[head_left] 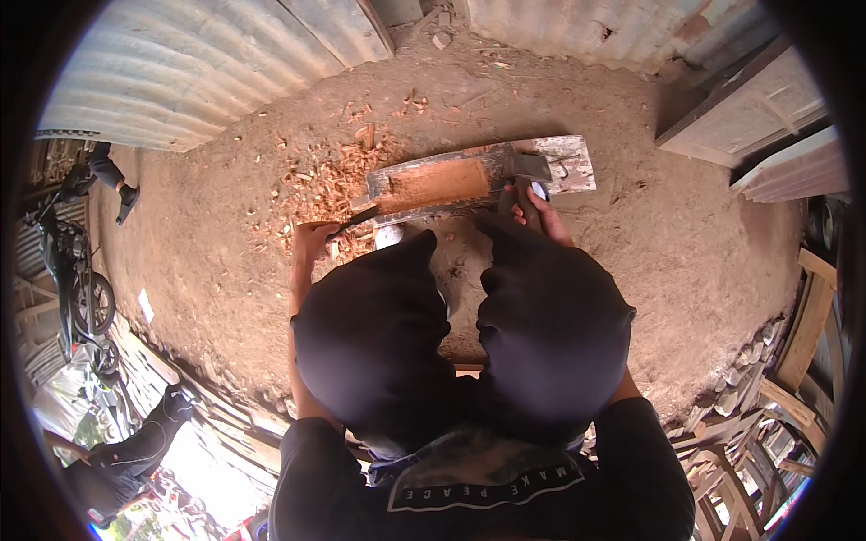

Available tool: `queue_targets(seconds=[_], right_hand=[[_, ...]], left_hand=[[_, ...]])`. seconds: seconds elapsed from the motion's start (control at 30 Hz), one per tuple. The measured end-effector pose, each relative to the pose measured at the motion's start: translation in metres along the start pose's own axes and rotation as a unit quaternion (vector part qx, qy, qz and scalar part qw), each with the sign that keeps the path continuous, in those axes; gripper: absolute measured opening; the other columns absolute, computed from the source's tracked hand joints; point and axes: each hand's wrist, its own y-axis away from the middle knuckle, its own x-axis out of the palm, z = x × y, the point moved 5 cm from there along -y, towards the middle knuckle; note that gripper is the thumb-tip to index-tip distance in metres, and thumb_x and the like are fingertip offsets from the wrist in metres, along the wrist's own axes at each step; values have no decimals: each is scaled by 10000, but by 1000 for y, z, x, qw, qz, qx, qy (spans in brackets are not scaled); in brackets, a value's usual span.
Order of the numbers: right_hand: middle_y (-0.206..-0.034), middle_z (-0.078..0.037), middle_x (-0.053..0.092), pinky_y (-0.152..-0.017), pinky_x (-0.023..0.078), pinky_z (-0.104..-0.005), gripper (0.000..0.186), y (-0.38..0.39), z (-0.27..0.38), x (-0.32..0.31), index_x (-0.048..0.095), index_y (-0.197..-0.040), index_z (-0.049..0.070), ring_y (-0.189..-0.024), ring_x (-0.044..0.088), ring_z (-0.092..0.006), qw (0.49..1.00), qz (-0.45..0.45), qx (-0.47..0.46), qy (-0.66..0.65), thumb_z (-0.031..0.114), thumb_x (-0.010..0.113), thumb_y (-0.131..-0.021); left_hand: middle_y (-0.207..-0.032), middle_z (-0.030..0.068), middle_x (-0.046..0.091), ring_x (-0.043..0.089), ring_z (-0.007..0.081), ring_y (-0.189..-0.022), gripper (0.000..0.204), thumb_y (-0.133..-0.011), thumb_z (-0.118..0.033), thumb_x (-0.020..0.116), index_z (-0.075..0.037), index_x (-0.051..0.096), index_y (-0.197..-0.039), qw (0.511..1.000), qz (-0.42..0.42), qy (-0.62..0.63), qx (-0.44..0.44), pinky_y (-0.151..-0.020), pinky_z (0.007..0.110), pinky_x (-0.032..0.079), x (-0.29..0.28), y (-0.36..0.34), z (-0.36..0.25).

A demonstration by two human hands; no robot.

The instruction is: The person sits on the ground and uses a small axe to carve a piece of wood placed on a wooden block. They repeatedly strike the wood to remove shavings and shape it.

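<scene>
A long wooden block (pixel 442 185) with a hollowed, reddish middle lies across the ground in front of my knees. My left hand (pixel 314 242) is closed round the near end of a slim, dark, chisel-like tool (pixel 361 217), whose far end reaches the block's left end. At the right end, my right hand (pixel 544 215) grips a short-handled tool with a broad dark head (pixel 530 168). That head rests on or just above the block; I cannot tell which. My knee partly hides the right wrist.
Reddish wood chips (pixel 338 176) are scattered left of and beyond the block. Corrugated metal sheets (pixel 207 72) stand at the back. A motorbike (pixel 86 288) and two people are at the left, one seen by a leg (pixel 113 176). Stacked timber (pixel 722 469) lies at the right.
</scene>
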Motion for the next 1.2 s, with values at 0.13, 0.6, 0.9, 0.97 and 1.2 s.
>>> queue_targets(seconds=[0.13,0.6,0.9,0.97,1.2], right_hand=[[-802,7,548,-661,432,-239,513,1,-3,-1,582,-1358,89,-708,515,-95,999,-32,-9,14,466,643,-1017],[-788,31,547,-667,516,-242,439,32,-23,101,592,-1361,134,-723,582,-78,995,-48,12,-82,412,649,-1026],[-805,12,583,-653,526,-262,470,-6,-9,2,570,-1384,131,-701,605,-104,999,-21,28,-3,429,647,-1030],[-806,11,585,-653,526,-263,471,-6,-12,5,568,-1386,130,-701,605,-105,999,-24,26,2,429,646,-1030],[-811,7,591,-653,527,-268,477,-4,-15,16,561,-1393,129,-700,605,-109,999,-37,7,18,429,644,-1033]], left_hand=[[-780,92,774,710,157,-574,256,-853,-201,727,-64,829,-1044,970,-119,-213,-17,-537,308,565,-21,26,-27],[-877,120,791,592,138,-474,259,-894,-144,716,-19,803,-1104,994,53,84,-37,-416,308,469,25,-31,51],[-740,74,715,622,134,-534,264,-840,-171,704,-59,823,-1048,996,-20,25,81,-489,301,534,-1,16,-22],[-744,75,714,623,135,-547,237,-844,-169,706,-48,821,-1013,996,-30,1,86,-499,308,539,2,21,-41],[-930,110,792,680,156,-754,212,-904,-110,644,46,788,-906,958,64,238,150,-722,313,560,71,-4,-68]])
